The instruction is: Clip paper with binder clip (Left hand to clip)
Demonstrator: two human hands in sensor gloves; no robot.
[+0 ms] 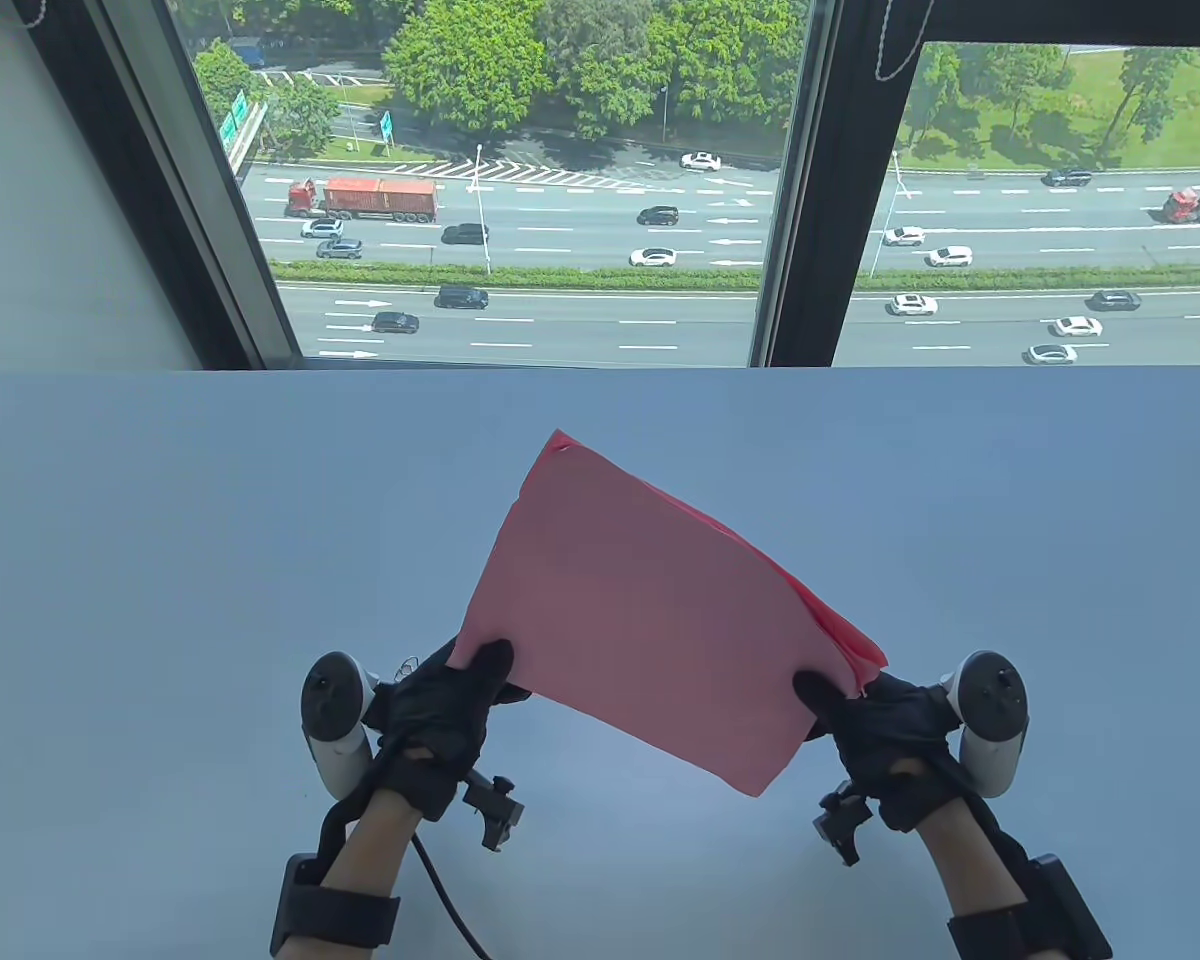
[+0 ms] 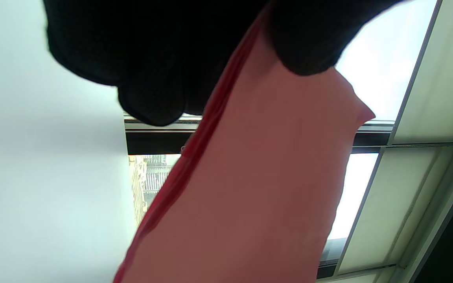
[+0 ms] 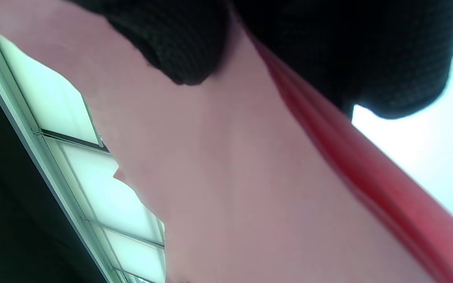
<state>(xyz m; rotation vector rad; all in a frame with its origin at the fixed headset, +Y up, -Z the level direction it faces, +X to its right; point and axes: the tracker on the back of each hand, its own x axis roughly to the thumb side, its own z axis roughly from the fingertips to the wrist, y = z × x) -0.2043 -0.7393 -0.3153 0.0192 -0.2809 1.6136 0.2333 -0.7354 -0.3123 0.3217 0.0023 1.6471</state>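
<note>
A stack of pink paper (image 1: pixel 650 610) is held up off the table, tilted, between both hands. My left hand (image 1: pixel 460 690) grips its left edge, thumb on the near face. My right hand (image 1: pixel 860 705) grips the right edge, thumb on the near face. In the left wrist view the paper (image 2: pixel 258 188) runs down from the gloved fingers (image 2: pixel 151 78), with several sheet edges showing. In the right wrist view the paper (image 3: pixel 226 188) fills the middle under the gloved fingers (image 3: pixel 368 59). No binder clip shows in any view.
The grey table (image 1: pixel 210 560) spreads around the hands. A large window (image 1: pixel 600 180) stands behind its far edge, with a dark frame post (image 1: pixel 830 180) in the middle. A cable (image 1: pixel 445 900) trails from my left wrist.
</note>
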